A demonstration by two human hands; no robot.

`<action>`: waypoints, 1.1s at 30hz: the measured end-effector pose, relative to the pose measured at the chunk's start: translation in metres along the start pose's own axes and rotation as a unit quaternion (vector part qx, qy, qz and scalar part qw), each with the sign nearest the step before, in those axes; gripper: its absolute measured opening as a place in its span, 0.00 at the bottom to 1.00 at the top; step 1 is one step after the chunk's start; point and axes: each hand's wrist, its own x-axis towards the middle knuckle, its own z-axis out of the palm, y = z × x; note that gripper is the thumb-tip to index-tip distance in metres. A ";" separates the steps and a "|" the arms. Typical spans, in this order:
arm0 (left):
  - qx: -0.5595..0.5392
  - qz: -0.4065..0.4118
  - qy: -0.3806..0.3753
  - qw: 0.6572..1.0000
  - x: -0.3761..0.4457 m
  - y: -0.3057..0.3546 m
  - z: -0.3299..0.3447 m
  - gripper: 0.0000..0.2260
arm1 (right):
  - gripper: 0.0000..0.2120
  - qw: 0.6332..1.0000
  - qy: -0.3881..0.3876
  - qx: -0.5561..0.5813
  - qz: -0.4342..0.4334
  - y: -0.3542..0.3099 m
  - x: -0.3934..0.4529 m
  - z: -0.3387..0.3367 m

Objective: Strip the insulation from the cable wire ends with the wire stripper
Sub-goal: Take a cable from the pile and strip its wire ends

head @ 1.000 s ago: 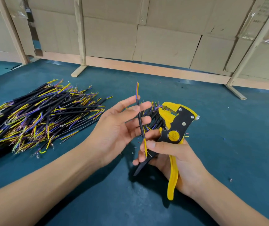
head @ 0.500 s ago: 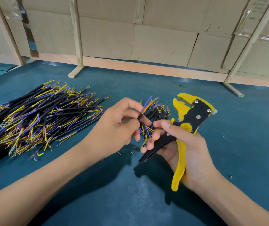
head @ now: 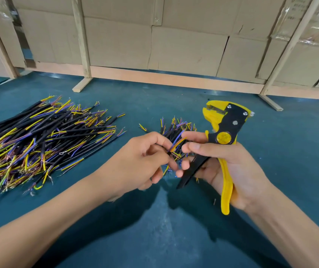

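My left hand [head: 145, 159] pinches a short black cable [head: 176, 145] near its end, where blue and yellow inner wires fan out to the right. My right hand [head: 226, 165] grips the yellow and black wire stripper [head: 225, 136] by its handles, jaws pointing up and away. The right thumb and forefinger touch the tips of the fanned wires. Most of the cable's black sheath is hidden inside my left fist.
A big heap of black cables [head: 38, 140] with yellow and purple wire ends lies at the left on the teal table [head: 164, 229]. A smaller bunch [head: 176, 126] lies just behind my hands. Wooden posts [head: 81, 45] and cardboard boxes [head: 183, 39] close off the back.
The cable stood upright between my hands a second ago; my left hand has since closed round it and tipped it over. The stripper has moved right and its head up.
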 end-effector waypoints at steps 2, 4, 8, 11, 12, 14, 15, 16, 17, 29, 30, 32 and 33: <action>0.001 -0.004 -0.012 1.000 -0.001 0.000 0.002 0.08 | 0.09 1.000 -0.005 -0.015 0.000 0.003 0.000 -0.001; -0.002 -0.003 -0.012 1.000 -0.001 -0.001 0.003 0.09 | 0.07 1.000 0.001 -0.018 0.000 0.006 0.000 0.000; -0.015 0.008 -0.005 1.000 -0.002 -0.002 0.002 0.09 | 0.08 0.999 0.031 -0.012 -0.004 0.006 0.001 0.001; -0.034 0.034 0.000 0.999 -0.001 -0.003 0.003 0.13 | 0.08 0.998 0.052 -0.023 -0.003 0.005 0.002 0.000; -0.039 0.046 0.003 0.998 -0.001 -0.004 0.004 0.15 | 0.08 0.998 0.062 -0.031 -0.004 0.004 0.003 -0.001; -0.052 0.067 0.012 0.996 0.000 -0.004 0.004 0.13 | 0.06 0.996 0.076 -0.042 -0.008 0.003 0.003 -0.002; -0.059 0.075 0.016 0.995 0.001 -0.005 0.004 0.10 | 0.06 0.996 0.077 -0.044 -0.010 0.003 0.003 -0.002; -0.062 0.082 0.022 0.994 0.001 -0.006 0.003 0.07 | 0.05 0.996 0.076 -0.044 -0.013 0.004 0.003 -0.002; -0.058 0.089 0.028 0.994 0.001 -0.006 0.003 0.06 | 0.05 0.996 0.074 -0.045 -0.016 0.004 0.002 -0.001; -0.019 0.104 0.073 0.992 -0.002 -0.007 0.007 0.07 | 0.05 0.992 0.059 -0.082 -0.073 0.008 0.002 -0.002; -0.034 0.101 0.063 0.992 -0.002 -0.005 0.007 0.08 | 0.04 0.991 0.056 -0.092 -0.079 0.009 0.001 -0.002; -0.060 0.106 0.067 0.990 -0.003 -0.003 0.008 0.09 | 0.05 0.990 0.054 -0.103 -0.084 0.011 0.001 -0.003; -0.070 0.109 0.077 0.989 -0.003 -0.004 0.009 0.09 | 0.05 0.990 0.054 -0.105 -0.082 0.012 0.001 -0.003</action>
